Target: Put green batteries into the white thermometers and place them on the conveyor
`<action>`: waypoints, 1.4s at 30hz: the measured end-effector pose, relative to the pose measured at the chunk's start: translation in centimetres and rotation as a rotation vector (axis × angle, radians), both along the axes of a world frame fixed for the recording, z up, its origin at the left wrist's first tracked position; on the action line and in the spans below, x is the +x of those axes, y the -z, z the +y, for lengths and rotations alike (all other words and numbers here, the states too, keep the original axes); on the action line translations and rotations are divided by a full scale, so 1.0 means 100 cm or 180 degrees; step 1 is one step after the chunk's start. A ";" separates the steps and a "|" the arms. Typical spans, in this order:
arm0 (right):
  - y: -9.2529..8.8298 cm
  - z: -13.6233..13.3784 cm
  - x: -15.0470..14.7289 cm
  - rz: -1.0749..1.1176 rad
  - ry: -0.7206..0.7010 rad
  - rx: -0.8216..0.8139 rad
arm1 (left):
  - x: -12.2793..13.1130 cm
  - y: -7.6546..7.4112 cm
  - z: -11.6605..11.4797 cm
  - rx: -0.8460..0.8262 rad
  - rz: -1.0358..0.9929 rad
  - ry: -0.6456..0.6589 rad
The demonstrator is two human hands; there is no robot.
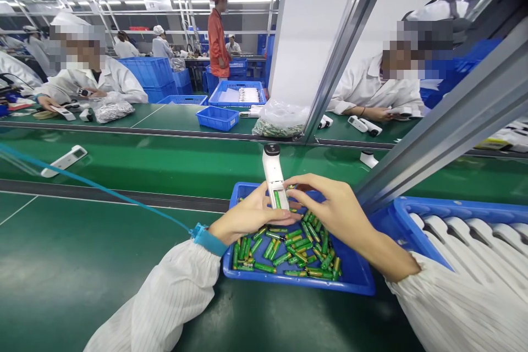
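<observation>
A white plastic handheld device (272,176) with a black cap is held nearly upright above a shallow blue plastic tray (297,283), its open compartment facing the camera. The device's lower part is wrapped by the left hand (251,214), with the fingers closed around the casing. A green cylindrical battery (278,199) is seated in the compartment. The right hand (338,209) is brought in from the side, its thumb and forefinger pressed together on what appears to be a small green-and-gold battery (291,187) near the device's edge, though the pinch is partly hidden. Many loose green-and-gold batteries (289,253) lie scattered in the tray directly below. The casing is well steadied by the left hand, which favours careful alignment at the compartment. A blue wrist strap (208,239) is worn on the left wrist, and a second blue tray of white casings (412,212) lies to the right.
</observation>
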State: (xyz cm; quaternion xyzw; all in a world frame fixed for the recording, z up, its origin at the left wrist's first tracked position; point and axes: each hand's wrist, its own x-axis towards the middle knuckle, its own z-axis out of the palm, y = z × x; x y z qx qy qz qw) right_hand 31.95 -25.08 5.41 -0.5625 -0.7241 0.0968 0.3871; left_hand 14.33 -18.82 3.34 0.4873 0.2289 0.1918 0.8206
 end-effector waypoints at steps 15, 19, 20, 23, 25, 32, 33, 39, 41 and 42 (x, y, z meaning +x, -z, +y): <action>-0.005 -0.002 -0.004 0.0004 -0.0129 -0.0074 | 0.001 -0.002 0.002 0.0073 -0.0158 -0.0049; -0.003 -0.001 -0.007 0.0162 -0.0211 -0.0777 | 0.003 -0.001 0.002 0.0247 -0.0045 -0.0164; -0.001 -0.001 -0.007 0.0216 -0.0217 -0.0889 | 0.003 -0.001 0.002 0.0309 -0.0008 -0.0169; 0.003 0.000 -0.009 0.0435 -0.0279 -0.1048 | 0.004 0.001 0.002 0.0474 0.0048 -0.0160; 0.004 0.000 -0.010 0.0564 -0.0341 -0.1112 | 0.004 0.001 0.001 0.0525 0.0097 -0.0178; -0.001 0.003 0.001 0.0334 -0.0063 -0.1177 | 0.007 0.005 0.002 0.0408 0.0167 -0.0601; -0.001 0.004 0.004 0.0158 0.0094 -0.1184 | 0.007 0.006 0.003 0.0405 0.0135 -0.0640; 0.011 0.008 0.022 -0.1939 0.0246 -0.1970 | 0.007 0.006 0.004 0.0477 -0.0155 -0.0858; 0.015 0.006 0.020 -0.2310 0.0328 -0.2222 | 0.006 0.003 0.003 0.0449 -0.0286 -0.0884; 0.016 0.004 0.017 -0.2406 0.0382 -0.2304 | 0.005 0.002 0.004 0.0446 -0.0333 -0.0914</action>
